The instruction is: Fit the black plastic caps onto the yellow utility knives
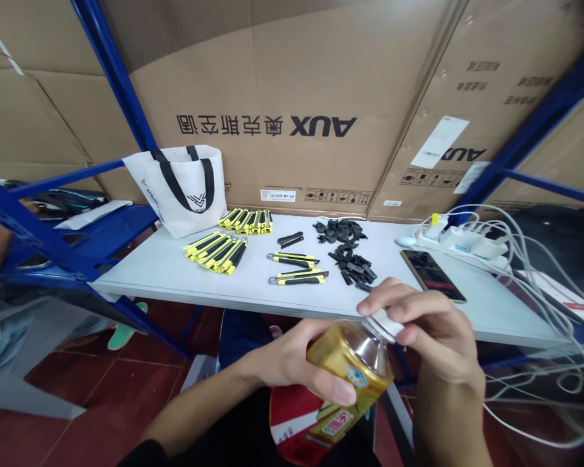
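1. My left grip (296, 363) is wrapped around a bottle (353, 373), thumb pressed across its gold, glossy label, as the bottle leans to the upper right in front of the near edge of a smooth, pale counter (146, 275).

2. My right grip (435, 331) is closed on the round white cap (385, 324), fingers bent around its rim, above the bottle's clear, tapering shoulder.

3. On the counter, yellow-and-black knives lie in 2 rows, an upper row (246, 222) and a fanned lower row (217, 253), their long, slim bodies side by side.

4. To the right lie 2 separate knives, 1 farther back (292, 261) and 1 nearer (300, 279), below a pair of thin, flat dark strips (291, 240).

5. Small matte black pieces sit in 2 loose heaps, the back heap (339, 231) mostly curved, the front heap (354, 264) more angular.

6. A white fabric tote (175, 201) with black strap handles stands at the left, while a flat, dark-screened phone (432, 275) lies near a white power strip (472, 243) trailing looped cables (559, 305).

7. Behind the counter rises a broad brown cardboard panel (272, 78), its "AUX" lettering upside down.
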Tool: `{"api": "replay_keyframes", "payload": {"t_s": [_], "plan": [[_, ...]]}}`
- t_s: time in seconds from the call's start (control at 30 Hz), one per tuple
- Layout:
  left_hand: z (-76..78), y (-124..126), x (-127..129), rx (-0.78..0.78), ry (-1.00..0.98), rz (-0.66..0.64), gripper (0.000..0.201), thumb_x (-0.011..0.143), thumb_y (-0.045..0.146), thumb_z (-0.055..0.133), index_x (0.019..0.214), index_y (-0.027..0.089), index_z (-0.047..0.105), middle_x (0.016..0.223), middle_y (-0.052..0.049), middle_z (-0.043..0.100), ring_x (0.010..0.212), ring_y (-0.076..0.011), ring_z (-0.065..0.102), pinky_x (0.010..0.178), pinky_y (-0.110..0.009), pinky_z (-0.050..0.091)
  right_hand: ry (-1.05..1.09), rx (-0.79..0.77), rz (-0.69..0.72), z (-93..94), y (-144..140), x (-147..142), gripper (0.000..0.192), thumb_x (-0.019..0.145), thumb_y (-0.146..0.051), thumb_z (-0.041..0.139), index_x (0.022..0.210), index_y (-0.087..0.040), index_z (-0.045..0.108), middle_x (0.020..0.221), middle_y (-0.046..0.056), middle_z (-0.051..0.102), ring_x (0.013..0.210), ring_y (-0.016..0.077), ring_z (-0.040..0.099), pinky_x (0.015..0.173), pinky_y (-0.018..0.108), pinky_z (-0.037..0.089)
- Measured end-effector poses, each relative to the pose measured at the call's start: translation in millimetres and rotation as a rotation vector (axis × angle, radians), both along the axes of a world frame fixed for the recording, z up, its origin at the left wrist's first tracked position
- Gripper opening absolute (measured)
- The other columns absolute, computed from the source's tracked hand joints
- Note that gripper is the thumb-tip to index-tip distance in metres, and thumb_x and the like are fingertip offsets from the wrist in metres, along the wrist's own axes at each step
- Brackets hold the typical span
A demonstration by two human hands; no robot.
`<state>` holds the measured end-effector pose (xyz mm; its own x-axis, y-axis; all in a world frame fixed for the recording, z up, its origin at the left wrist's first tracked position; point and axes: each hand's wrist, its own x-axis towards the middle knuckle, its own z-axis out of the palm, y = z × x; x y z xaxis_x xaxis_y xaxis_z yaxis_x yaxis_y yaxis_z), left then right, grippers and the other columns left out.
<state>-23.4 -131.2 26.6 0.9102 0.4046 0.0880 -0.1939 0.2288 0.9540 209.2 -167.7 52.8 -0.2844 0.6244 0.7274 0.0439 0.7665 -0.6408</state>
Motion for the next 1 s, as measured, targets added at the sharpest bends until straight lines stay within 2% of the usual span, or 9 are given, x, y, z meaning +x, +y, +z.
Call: {"api": "replay_keyframes", "payload": {"t_s": [0.13,0.23,0.3,0.4,0.6,0.7,0.8,0.87,1.0], "plan": [[0.4,-1.2,0.9,0.012,-0.025,0.062,0.062,0.07,0.045,0.092,0.119,0.015,0.07,0.105,-0.008,0.07,0.091,-0.0218,0.066,0.087,-0.034,0.055,-0.144,0.004,-0.213,7.5,-4.0,-0.2,0.024,0.1,-0.029,0.07,0.123,-0.031,0.076,0.108,0.007,0.078,0.101,0.0265,0.072,0.085,0.04,0.058],[11.9,-5.3,-6.8,0.171,0.108,0.193,0.066,0.069,0.042,0.094,0.124,0.016,0.07,0.109,-0.008,0.071,0.097,-0.0232,0.066,0.088,-0.033,0.055,-0.275,-0.015,-0.411,14.6,-15.6,-1.3,0.017,0.096,-0.03,0.078,0.112,-0.028,0.079,0.098,0.005,0.076,0.088,0.0228,0.07,0.077,0.034,0.056],[18.1,-6.9,-11.4,0.28,0.206,0.258,0.066,0.069,0.042,0.094,0.125,0.017,0.07,0.109,-0.007,0.072,0.096,-0.0226,0.066,0.086,-0.032,0.055,-0.3,-0.047,-0.477,17.5,-23.3,-3.0,0.015,0.094,-0.028,0.08,0.109,-0.028,0.079,0.092,0.002,0.075,0.079,0.0198,0.069,0.07,0.031,0.054],[19.3,-4.9,-13.5,0.336,0.234,0.265,0.067,0.068,0.039,0.095,0.126,0.018,0.071,0.109,-0.005,0.073,0.096,-0.0224,0.066,0.088,-0.033,0.055,-0.322,-0.074,-0.448,20.5,-29.6,-3.9,0.018,0.094,-0.023,0.079,0.11,-0.029,0.079,0.095,0.003,0.077,0.08,0.02,0.071,0.069,0.031,0.056],[13.2,1.6,-11.6,0.127,0.091,0.021,0.063,0.065,0.04,0.097,0.117,0.016,0.072,0.106,-0.007,0.072,0.094,-0.0239,0.068,0.089,-0.036,0.057,-0.294,0.002,-0.187,22.2,-28.7,5.8,0.032,0.096,-0.014,0.071,0.118,-0.034,0.081,0.114,0.006,0.082,0.103,0.0286,0.077,0.087,0.043,0.063],[15.8,-0.1,-14.2,0.112,0.135,0.02,0.067,0.06,0.039,0.101,0.116,0.017,0.072,0.107,-0.006,0.073,0.094,-0.0237,0.069,0.089,-0.036,0.057,-0.228,-0.019,-0.245,20.4,-30.2,7.4,0.035,0.092,-0.021,0.079,0.124,-0.034,0.079,0.115,0.007,0.08,0.107,0.0305,0.076,0.089,0.045,0.064],[17.9,-0.2,-16.8,0.153,0.164,0.057,0.069,0.059,0.04,0.102,0.118,0.017,0.073,0.108,-0.006,0.073,0.094,-0.0235,0.069,0.088,-0.034,0.057,-0.305,-0.073,-0.33,20.3,-34.2,7.7,0.036,0.091,-0.027,0.082,0.126,-0.032,0.078,0.107,0.007,0.079,0.096,0.0273,0.076,0.078,0.036,0.064],[18.2,1.5,-17.8,0.186,0.169,0.086,0.068,0.061,0.04,0.101,0.118,0.017,0.073,0.106,-0.005,0.073,0.093,-0.0226,0.068,0.086,-0.033,0.057,-0.406,-0.075,-0.316,21.7,-37.8,9.3,0.032,0.094,-0.021,0.077,0.124,-0.031,0.079,0.108,0.007,0.079,0.095,0.0259,0.076,0.076,0.033,0.064],[19.4,4.7,-19.9,0.221,0.22,0.072,0.067,0.06,0.04,0.101,0.117,0.017,0.074,0.102,-0.004,0.073,0.089,-0.0212,0.068,0.083,-0.031,0.057,-0.477,-0.025,-0.242,25.2,-43.3,13.3,0.034,0.094,-0.015,0.074,0.122,-0.032,0.08,0.122,0.008,0.078,0.108,0.0283,0.077,0.087,0.037,0.066]]}}
